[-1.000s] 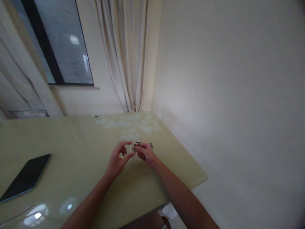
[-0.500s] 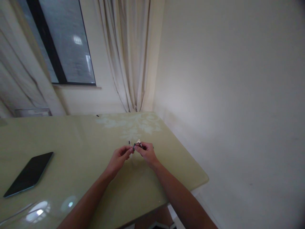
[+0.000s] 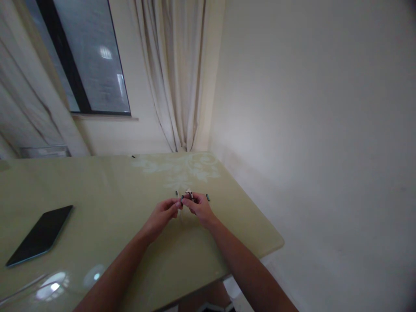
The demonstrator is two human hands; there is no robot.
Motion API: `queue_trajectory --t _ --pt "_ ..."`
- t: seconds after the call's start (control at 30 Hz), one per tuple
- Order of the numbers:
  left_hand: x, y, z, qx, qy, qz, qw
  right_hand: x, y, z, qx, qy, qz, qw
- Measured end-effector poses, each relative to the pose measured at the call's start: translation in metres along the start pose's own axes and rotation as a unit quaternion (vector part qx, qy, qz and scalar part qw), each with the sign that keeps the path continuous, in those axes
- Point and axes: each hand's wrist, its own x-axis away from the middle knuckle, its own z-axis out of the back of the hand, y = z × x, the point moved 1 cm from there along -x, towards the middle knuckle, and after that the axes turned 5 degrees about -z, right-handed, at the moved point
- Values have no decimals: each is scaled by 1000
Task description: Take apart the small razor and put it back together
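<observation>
My left hand [image 3: 168,209] and my right hand [image 3: 199,207] meet above the table, fingertips almost touching. Both are closed in a pinch on a small black-and-white item [image 3: 190,195], perhaps a coiled cable; its exact kind is too small to make out. A pale upper part of it stands above the right fingers, and a dark bit shows between the two hands. Just behind the left fingertips is a thin white piece with a dark tip [image 3: 177,193]. A small dark piece [image 3: 207,197] shows right beside my right hand.
The glossy greenish table [image 3: 130,190] has its right edge along a bare wall [image 3: 308,130]. A black tablet [image 3: 40,236] lies at the left. A tiny dark object [image 3: 133,157] is at the far edge, below the curtain [image 3: 175,78] and window [image 3: 94,56].
Both hands stay nearly in place, with slight finger movement. The item has turned a little between them, and the dark piece beside my right hand shows more fully.
</observation>
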Motion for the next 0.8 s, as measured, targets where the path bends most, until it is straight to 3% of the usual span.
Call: queue_trajectory --t 0.13,0.33,0.8 --pt "1 -2 -4 69 5 35 997 4 -4 1 73 45 74 994" --pt "0 -8 -4 121 -1 40 992 12 -10 -2 194 60 162 966" --pt "-3 -8 -6 173 69 58 981 13 -2 2 284 72 269 917"
